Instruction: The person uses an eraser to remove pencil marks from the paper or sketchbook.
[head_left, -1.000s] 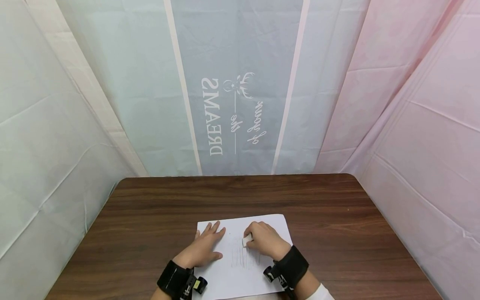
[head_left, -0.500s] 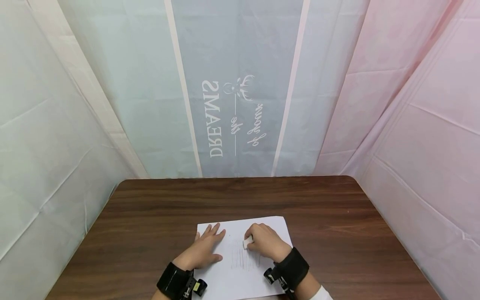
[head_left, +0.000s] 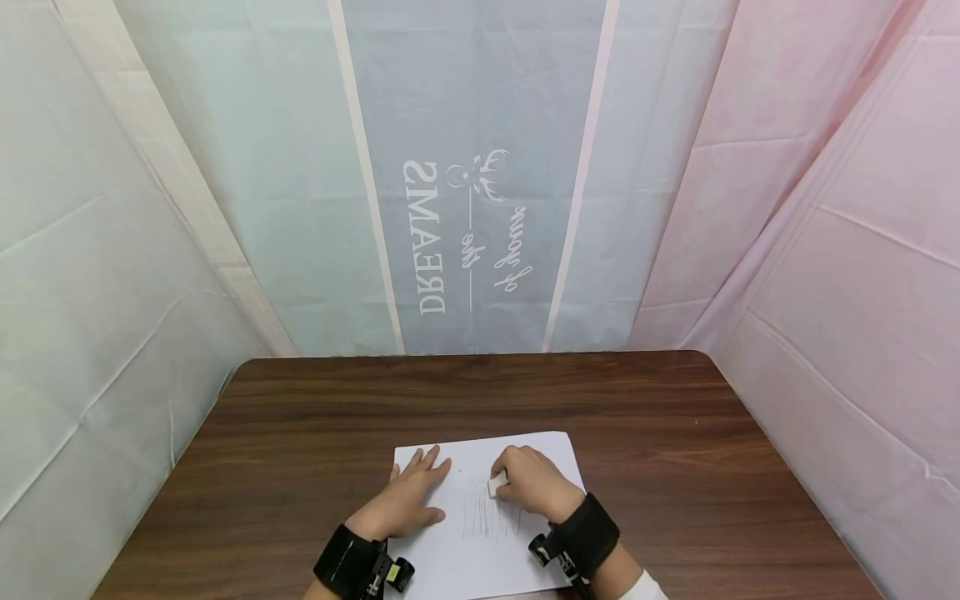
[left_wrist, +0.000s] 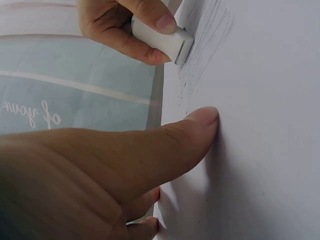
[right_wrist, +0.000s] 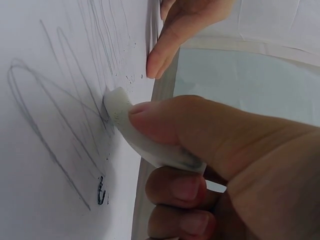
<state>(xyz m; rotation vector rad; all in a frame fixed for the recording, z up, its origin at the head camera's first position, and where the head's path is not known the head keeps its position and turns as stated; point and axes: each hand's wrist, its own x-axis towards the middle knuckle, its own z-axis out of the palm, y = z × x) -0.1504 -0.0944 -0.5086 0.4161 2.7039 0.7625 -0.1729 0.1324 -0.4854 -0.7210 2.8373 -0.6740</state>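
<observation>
A white sheet of paper (head_left: 450, 575) lies on the table, marked with thin grey pencil strokes (head_left: 487, 518) near its middle. My right hand (head_left: 534, 482) pinches a white eraser (right_wrist: 142, 135) between thumb and curled fingers. The eraser's end meets the paper at the upper part of the strokes, and dark crumbs (right_wrist: 101, 191) lie close by in the right wrist view. On the paper's left side my left hand (head_left: 408, 500) rests with its fingers spread. Its thumb (left_wrist: 195, 130) touches the sheet in the left wrist view.
A dark brown wooden table (head_left: 315, 467) spreads around the paper. Pale fabric curtains (head_left: 480, 108) hang behind it and on both sides. Black wrist straps (head_left: 585, 533) with small cameras are worn on both arms.
My right hand with the eraser has shifted slightly to the right across the paper. The left hand keeps its place on the sheet.
</observation>
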